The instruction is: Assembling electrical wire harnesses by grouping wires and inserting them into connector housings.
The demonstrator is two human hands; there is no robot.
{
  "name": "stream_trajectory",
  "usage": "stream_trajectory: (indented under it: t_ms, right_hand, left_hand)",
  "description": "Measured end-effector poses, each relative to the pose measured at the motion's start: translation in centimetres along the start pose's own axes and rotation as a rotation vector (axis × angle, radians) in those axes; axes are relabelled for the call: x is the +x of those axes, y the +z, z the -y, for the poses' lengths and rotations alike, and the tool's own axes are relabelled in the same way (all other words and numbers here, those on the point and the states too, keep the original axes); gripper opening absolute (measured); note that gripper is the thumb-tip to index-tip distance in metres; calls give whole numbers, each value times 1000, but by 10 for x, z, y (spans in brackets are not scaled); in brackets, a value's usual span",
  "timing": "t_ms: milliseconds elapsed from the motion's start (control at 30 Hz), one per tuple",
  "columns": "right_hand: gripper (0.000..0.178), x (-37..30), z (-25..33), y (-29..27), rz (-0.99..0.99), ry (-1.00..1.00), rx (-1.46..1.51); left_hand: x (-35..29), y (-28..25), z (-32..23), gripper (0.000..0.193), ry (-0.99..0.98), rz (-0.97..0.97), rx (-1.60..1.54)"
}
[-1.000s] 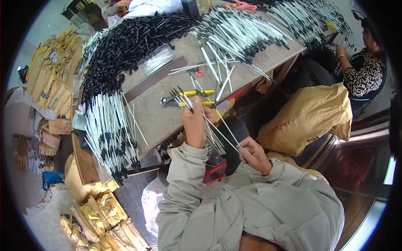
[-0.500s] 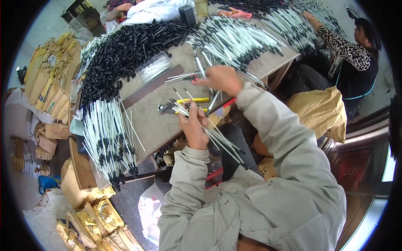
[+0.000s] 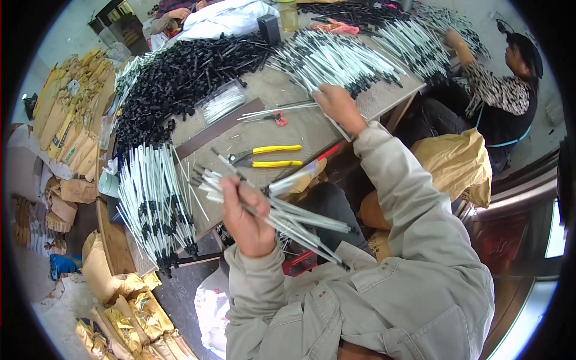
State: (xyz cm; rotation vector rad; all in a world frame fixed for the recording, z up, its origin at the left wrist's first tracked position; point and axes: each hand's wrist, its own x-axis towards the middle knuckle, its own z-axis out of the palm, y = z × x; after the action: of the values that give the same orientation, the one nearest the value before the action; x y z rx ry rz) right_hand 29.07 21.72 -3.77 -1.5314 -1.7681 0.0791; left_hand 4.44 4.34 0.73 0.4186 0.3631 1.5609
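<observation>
— What can't you make out?

— The left hand (image 3: 246,219) closes round a bundle of thin white rods (image 3: 288,219), so its palm covers their middle stretch. How many rods it grips is too fine to count.

— And the other hand?

— The right hand (image 3: 339,107) lies on the heap of white rods with black ends (image 3: 336,57); its fingers (image 3: 324,96) are partly buried there, so I cannot tell whether they pinch one.

— The table?

— The grey table (image 3: 300,129) is hidden under the heaps along its far side, and the grey jacket sleeve (image 3: 396,198) covers its near corner.
</observation>
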Motion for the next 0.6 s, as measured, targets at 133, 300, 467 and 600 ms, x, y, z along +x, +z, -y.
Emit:
stream_trajectory:
  t_ms: [133,300,467,600]
  right_hand:
    - [30,-33,34,-33,-5,110,266]
    - [24,-52,28,-45,-18,-8,288]
    - [22,-34,42,-58,341,163,728]
    - [23,-17,59,-58,327,-1,949]
  left_hand:
    - [-23,10,-15,38,82,47,136]
    - [-34,13,14,44,-182,-135,415]
    - [-43,1,48,38,-295,-8,435]
    - [-45,-5,53,37,-327,-42,412]
